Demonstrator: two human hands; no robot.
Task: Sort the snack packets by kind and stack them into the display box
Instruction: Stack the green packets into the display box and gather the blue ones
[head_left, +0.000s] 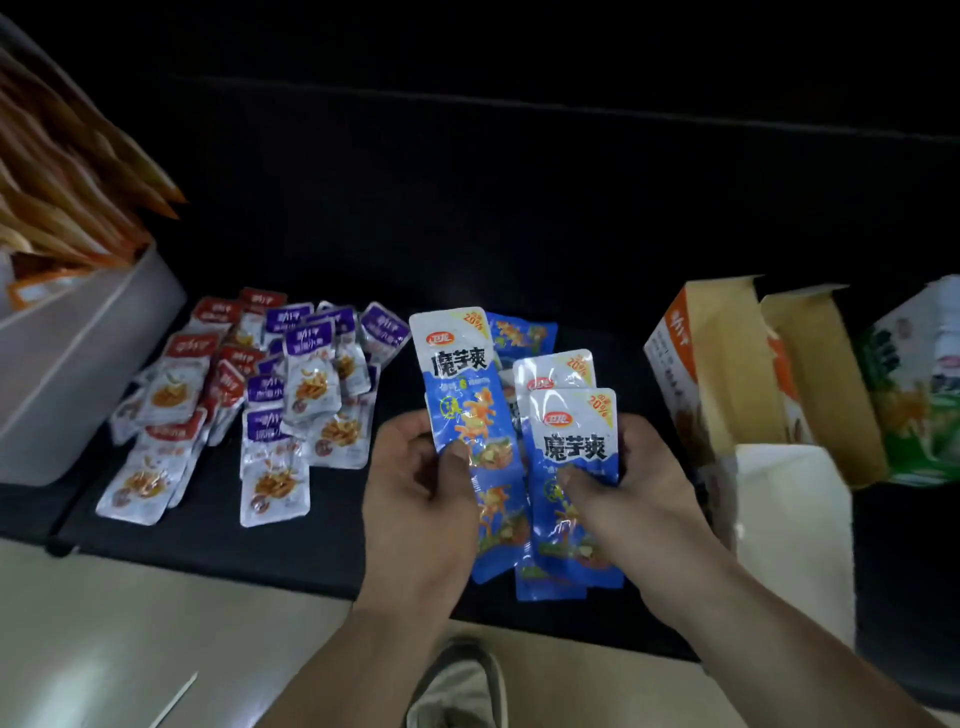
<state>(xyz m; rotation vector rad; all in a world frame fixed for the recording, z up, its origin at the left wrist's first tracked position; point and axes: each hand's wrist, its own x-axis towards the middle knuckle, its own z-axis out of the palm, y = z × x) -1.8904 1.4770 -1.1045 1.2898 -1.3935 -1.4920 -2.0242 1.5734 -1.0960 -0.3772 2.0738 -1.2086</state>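
The far side of the dark surface (519, 234) is sinking into blackness, and a green carton (914, 395) is running off the right edge. The left hand (415, 483) is pinching one blue packet (457, 379) and the right hand (634, 483) is pinching a second blue packet (571, 431) by their lower halves. Both are standing lengthwise, tops pointing away, over more blue ones lying flat. The open display box (717, 374) is standing just right of them, and the red and purple packets (260, 395) are lying in a heap to the left. A pale floor (130, 623) is showing below.

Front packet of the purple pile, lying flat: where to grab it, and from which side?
Front packet: pinch its near short edge, coming from the person's side. That edge lies free on the black surface; the far end is crowded by other packets.
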